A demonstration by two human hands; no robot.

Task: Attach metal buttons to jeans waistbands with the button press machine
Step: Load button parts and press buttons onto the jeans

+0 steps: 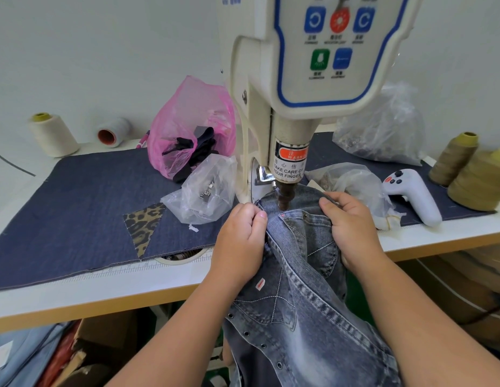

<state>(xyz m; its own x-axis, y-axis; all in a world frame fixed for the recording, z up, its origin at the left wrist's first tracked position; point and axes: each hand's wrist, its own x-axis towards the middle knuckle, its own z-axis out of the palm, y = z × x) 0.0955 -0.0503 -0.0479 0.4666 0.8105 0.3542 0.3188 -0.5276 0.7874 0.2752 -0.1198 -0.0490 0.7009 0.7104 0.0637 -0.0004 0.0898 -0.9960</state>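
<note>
A pair of grey-blue washed jeans (296, 297) hangs from the table edge, its waistband (299, 203) pulled up under the brown punch (283, 199) of the cream button press machine (290, 113). My left hand (239, 241) pinches the waistband just left of the punch, thumb on top. On the right side, my right hand (350, 224) grips the fabric with curled fingers. The punch tip sits on the denim between both hands. No button is visible under it.
A pink bag (187, 127), a clear bag of metal parts (206, 188) and more clear bags (380, 127) crowd the machine. Thread cones (51, 135) stand left, olive cones (478, 177) right. A white controller (410, 194) lies on the denim mat (84, 202).
</note>
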